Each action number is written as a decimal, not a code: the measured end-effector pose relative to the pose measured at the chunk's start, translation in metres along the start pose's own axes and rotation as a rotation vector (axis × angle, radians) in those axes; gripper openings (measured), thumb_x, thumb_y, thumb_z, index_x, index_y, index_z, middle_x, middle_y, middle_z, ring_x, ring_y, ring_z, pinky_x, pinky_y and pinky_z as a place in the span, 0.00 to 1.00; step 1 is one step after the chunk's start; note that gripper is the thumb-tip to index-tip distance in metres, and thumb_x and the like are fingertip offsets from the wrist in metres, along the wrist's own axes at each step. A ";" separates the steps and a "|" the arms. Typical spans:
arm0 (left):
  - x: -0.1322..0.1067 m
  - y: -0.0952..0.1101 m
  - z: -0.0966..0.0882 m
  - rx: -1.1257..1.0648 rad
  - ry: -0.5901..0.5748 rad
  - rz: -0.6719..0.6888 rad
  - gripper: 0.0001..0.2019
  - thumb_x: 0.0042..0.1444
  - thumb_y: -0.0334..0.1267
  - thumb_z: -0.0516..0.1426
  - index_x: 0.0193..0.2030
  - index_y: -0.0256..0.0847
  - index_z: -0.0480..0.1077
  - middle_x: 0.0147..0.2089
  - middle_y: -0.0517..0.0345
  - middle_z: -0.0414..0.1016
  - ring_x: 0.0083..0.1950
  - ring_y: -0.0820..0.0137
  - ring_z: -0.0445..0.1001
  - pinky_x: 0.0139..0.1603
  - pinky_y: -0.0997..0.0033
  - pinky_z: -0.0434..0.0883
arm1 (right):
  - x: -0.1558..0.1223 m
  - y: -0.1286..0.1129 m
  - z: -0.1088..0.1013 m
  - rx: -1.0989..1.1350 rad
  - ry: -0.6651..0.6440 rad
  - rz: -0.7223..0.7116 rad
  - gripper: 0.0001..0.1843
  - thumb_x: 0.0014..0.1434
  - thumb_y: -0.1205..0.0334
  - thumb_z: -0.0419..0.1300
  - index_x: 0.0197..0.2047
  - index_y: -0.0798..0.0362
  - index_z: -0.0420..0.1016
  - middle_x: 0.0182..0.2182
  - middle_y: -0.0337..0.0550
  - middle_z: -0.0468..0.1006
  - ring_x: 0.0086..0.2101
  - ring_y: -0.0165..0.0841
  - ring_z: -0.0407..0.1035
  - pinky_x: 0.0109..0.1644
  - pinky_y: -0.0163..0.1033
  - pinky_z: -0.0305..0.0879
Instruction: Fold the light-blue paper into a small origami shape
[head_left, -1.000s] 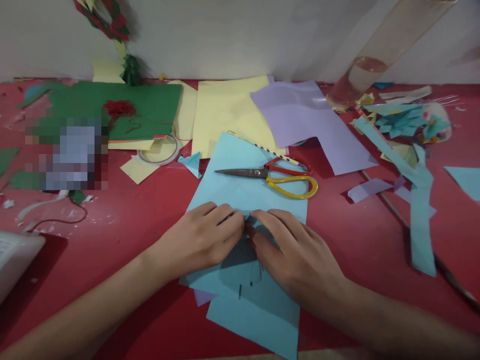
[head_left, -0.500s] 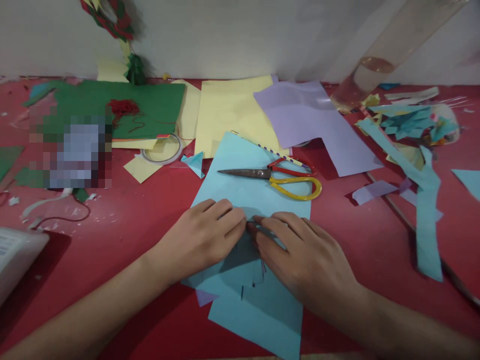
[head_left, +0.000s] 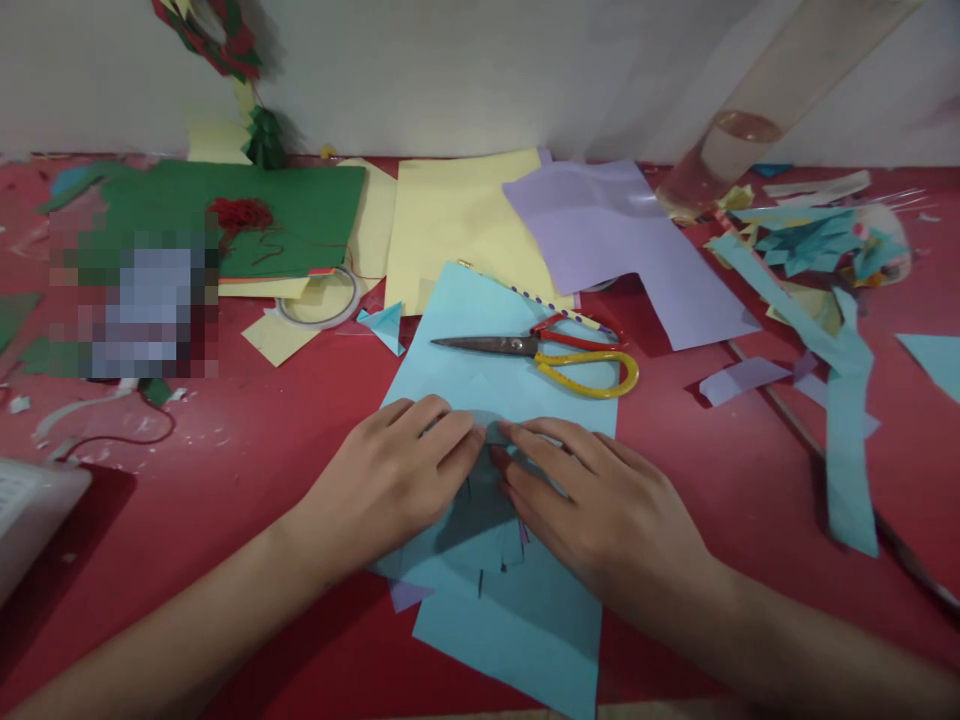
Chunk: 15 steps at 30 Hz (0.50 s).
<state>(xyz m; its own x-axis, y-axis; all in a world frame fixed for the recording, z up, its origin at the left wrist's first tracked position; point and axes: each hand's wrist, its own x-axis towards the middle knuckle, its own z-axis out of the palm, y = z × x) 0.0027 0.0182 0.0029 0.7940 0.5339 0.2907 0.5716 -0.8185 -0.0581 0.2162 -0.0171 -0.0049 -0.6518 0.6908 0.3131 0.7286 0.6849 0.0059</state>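
Observation:
Light-blue paper [head_left: 525, 630] lies in overlapping pieces on the red table, with short dark marks on it. My left hand [head_left: 409, 460] is closed at the paper's upper part, its thumb and fingers pinching a folded edge. Close beside it, my right hand [head_left: 600, 500] has its fingertips on the same edge, thumb below and index finger above. The fingers hide most of the fold. Just beyond my hands, scissors [head_left: 525, 346] with one red and one yellow handle rest on the blue sheet. A dotted pencil [head_left: 551, 302] lies behind them.
Yellow paper [head_left: 450, 220], purple paper [head_left: 600, 220] and green sheets [head_left: 300, 210] lie at the back. A tape roll [head_left: 319, 322] is left of the scissors. Blue strips [head_left: 851, 450] and a clear tube [head_left: 750, 125] stand right; a blurred-out device [head_left: 150, 310] lies left.
My right index finger has lifted and slid slightly up along the paper's edge, so a little more of the fold shows between my hands. The whole view has shifted slightly.

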 end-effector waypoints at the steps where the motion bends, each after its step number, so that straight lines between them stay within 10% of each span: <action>1: 0.000 0.000 0.000 -0.007 0.004 -0.002 0.10 0.63 0.28 0.50 0.44 0.33 0.72 0.39 0.53 0.75 0.40 0.63 0.72 0.33 0.64 0.70 | 0.000 0.000 0.000 0.001 -0.006 -0.003 0.08 0.62 0.68 0.57 0.40 0.56 0.78 0.49 0.45 0.78 0.48 0.43 0.71 0.40 0.47 0.70; 15: 0.001 -0.008 0.020 -0.199 0.010 -0.157 0.08 0.63 0.30 0.52 0.44 0.40 0.72 0.40 0.56 0.73 0.41 0.66 0.68 0.39 0.67 0.68 | 0.008 0.001 0.003 0.098 0.047 0.055 0.10 0.64 0.66 0.56 0.41 0.59 0.78 0.44 0.49 0.79 0.44 0.44 0.71 0.41 0.47 0.70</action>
<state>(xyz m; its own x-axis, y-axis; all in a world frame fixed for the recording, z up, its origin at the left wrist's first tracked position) 0.0035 0.0297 -0.0153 0.6960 0.6567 0.2903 0.6351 -0.7517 0.1778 0.2117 -0.0102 -0.0053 -0.5993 0.7178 0.3544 0.7375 0.6673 -0.1043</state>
